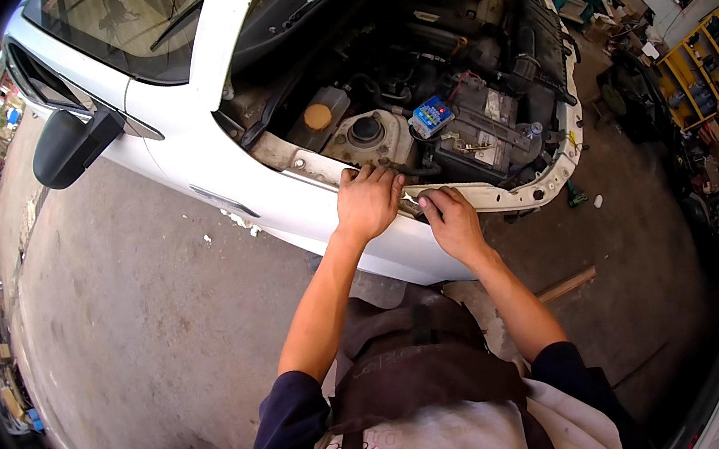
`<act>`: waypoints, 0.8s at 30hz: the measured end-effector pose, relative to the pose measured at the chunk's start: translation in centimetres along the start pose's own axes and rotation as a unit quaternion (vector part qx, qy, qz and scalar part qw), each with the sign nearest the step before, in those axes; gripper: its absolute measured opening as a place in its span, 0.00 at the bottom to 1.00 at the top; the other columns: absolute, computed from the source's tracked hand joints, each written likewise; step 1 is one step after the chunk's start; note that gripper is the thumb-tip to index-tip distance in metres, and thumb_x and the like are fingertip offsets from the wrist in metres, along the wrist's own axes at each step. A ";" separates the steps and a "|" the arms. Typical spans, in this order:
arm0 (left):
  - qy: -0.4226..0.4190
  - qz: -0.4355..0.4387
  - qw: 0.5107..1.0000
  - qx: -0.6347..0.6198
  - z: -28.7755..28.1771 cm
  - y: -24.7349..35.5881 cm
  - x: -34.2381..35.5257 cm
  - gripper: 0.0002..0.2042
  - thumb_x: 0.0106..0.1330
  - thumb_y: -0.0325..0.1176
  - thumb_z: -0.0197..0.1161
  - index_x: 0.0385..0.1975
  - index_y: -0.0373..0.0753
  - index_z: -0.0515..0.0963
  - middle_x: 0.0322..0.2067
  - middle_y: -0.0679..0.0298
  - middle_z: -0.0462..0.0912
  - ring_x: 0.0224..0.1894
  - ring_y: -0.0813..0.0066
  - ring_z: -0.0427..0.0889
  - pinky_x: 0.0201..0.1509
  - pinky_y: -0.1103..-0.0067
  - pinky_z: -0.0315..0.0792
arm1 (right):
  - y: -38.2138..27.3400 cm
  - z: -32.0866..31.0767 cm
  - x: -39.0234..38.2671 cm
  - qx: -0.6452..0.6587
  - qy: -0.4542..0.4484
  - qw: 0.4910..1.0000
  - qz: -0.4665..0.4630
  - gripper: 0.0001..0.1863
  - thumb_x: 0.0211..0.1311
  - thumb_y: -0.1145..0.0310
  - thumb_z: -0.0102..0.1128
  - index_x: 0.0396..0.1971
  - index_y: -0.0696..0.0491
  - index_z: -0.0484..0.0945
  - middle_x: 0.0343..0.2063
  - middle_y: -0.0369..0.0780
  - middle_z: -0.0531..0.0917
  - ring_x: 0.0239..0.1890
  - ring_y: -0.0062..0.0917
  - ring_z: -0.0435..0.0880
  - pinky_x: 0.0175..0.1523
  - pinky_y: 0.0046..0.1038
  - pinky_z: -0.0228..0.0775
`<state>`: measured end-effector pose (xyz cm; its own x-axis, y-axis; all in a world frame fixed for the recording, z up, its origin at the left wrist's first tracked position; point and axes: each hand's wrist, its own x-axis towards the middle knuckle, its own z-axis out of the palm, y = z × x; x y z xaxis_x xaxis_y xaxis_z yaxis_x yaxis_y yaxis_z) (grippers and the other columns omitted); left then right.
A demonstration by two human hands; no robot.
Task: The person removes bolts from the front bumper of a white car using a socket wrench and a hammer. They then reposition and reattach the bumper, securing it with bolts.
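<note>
A white car's front fender (322, 220) stands before me, beside the uncovered engine bay. My left hand (370, 202) lies over the fender's top edge, its fingers curled over toward the engine bay. A little to the right, my right hand (453, 222) grips the same fender near its front end, with the thumb and fingers bent at the edge. The undersides of both hands are hidden. Just beyond them are a strut tower (367, 132), a reservoir with a yellow cap (318, 117), a battery (482, 147) and a small blue box (431, 116).
The raised white hood (224, 32) rises from the bay's rear, and a black side mirror (68, 146) juts out at left. On the floor at right lie a wooden strip (568, 285) and a green power tool (576, 194). A yellow rack (710, 69) stands by the wall.
</note>
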<state>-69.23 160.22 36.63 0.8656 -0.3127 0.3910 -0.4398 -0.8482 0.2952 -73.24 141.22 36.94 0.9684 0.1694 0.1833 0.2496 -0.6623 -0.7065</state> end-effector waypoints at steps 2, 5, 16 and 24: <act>0.033 0.015 0.999 -0.004 0.2 0.0 0.0 0.13 0.73 0.40 0.54 0.30 0.40 0.81 0.31 0.64 0.82 0.41 0.63 0.80 0.45 0.67 0.65 | 0.0 0.0 -1.5 0.030 0.005 0.999 0.027 0.12 0.71 0.62 0.56 0.41 0.56 0.81 0.38 0.44 0.82 0.44 0.42 0.76 0.51 0.40 0.69; 0.026 0.009 1.000 0.002 0.0 0.4 0.3 0.13 0.72 0.39 0.55 0.28 0.40 0.80 0.30 0.63 0.82 0.40 0.62 0.79 0.44 0.67 0.66 | 0.6 -0.4 -2.1 -0.048 0.169 0.984 -0.002 0.11 0.72 0.65 0.54 0.40 0.57 0.80 0.41 0.44 0.81 0.46 0.41 0.75 0.54 0.40 0.67; 0.051 0.010 0.998 0.029 0.9 0.9 0.0 0.11 0.69 0.36 0.57 0.24 0.40 0.77 0.26 0.62 0.80 0.35 0.62 0.79 0.38 0.67 0.68 | 3.7 2.4 6.1 0.002 0.319 0.945 -0.074 0.13 0.74 0.66 0.49 0.32 0.56 0.78 0.30 0.45 0.80 0.35 0.44 0.77 0.44 0.42 0.68; 0.094 0.006 0.995 0.030 1.0 -0.1 -0.2 0.10 0.67 0.34 0.59 0.23 0.41 0.76 0.25 0.63 0.79 0.34 0.63 0.79 0.37 0.68 0.67 | 0.5 -0.1 -1.4 -0.050 0.209 0.974 -0.069 0.09 0.70 0.69 0.52 0.42 0.57 0.78 0.43 0.46 0.79 0.47 0.43 0.75 0.55 0.43 0.64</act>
<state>-69.16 159.91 35.66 0.7978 -0.2434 0.5515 -0.4309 -0.8701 0.2394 -74.52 140.60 36.38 0.8354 -0.0355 0.5485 0.3562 -0.7251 -0.5894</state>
